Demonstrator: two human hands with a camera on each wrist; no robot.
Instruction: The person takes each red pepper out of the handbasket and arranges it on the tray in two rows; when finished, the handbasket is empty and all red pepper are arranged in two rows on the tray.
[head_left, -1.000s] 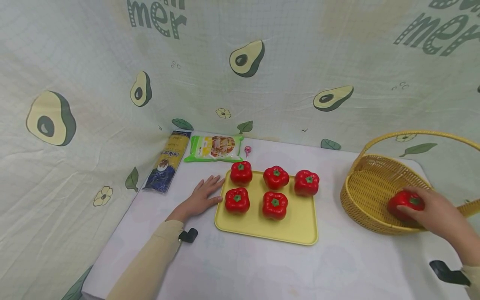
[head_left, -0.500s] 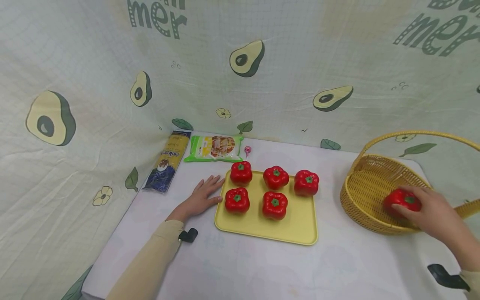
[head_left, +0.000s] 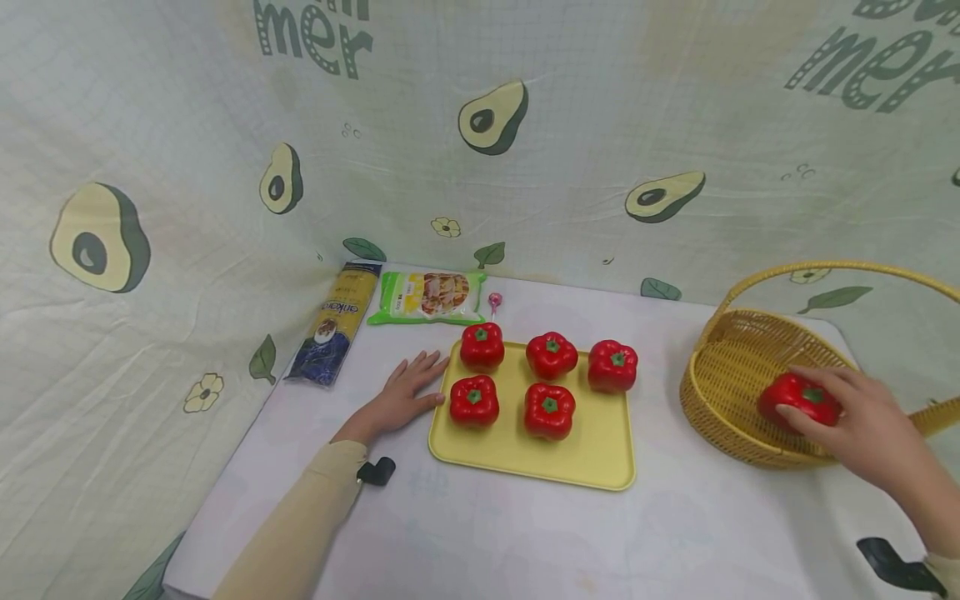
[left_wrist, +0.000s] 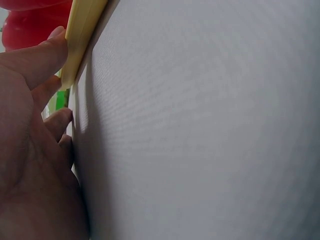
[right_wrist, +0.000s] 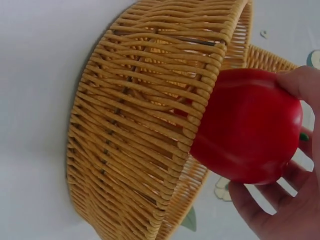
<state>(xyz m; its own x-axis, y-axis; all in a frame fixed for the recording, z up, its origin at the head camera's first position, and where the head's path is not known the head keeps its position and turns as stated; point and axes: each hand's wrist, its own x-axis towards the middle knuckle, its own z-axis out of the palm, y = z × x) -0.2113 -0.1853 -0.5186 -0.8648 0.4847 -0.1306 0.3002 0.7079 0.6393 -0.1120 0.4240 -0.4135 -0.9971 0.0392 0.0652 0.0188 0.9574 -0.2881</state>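
At the wicker basket (head_left: 738, 354), my right hand (head_left: 862, 421) grips a red bell pepper (head_left: 789, 402) with a green stem. Seen from the right wrist, fingers and thumb curve around the bell pepper (right_wrist: 250, 127), which sits partly behind the basket rim (right_wrist: 197, 117). My left hand (head_left: 405, 396) rests on the table with spread fingers, its fingertips at the left edge of a yellow tray (head_left: 517, 462). In the left wrist view the thumb touches the tray's side (left_wrist: 80, 37). Several more red bell peppers (head_left: 550, 411) are on the tray, one of them overlapping its back right corner.
Behind the left hand lie a blue and yellow pasta packet (head_left: 337, 325) and a green and white food packet (head_left: 431, 297). A pink lollipop (head_left: 495, 302) lies behind the tray. An arched handle (head_left: 840, 267) spans the basket. Avocado-print cloth (head_left: 562, 208) hangs behind the table.
My right hand has shifted slightly left with the bell pepper, further over the basket. The left hand, the tray and the bell peppers on it have stayed in place.
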